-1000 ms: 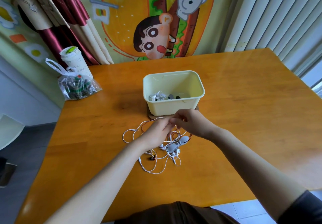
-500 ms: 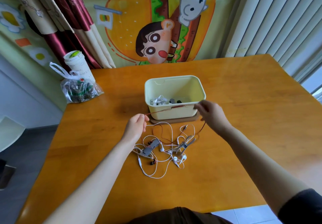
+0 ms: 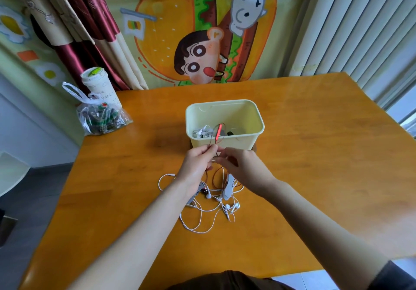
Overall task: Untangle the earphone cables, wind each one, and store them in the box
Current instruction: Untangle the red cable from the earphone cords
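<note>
1. Head view: the left hand [image 3: 198, 162] and the right hand [image 3: 244, 165] are close together, just in front of the cream box [image 3: 225, 142]. Both pinch the red earphone cable [image 3: 218, 133], and its loop with the inline remote rises above the fingers.
2. The rest of the red cable goes down into the white earphone tangle [image 3: 202, 220], which lies on the table [image 3: 326, 154] under the hands.
3. I think a hard pull could tighten a knot or drag the whole tangle. The cable is thin, so the wound loop may slip and open.
4. Some white earphones [image 3: 201, 132] lie already inside the box.
5. A plastic bag [image 3: 101, 118] and a paper cup [image 3: 99, 84] stand far left, well apart. The hands hide where red crosses white.
</note>
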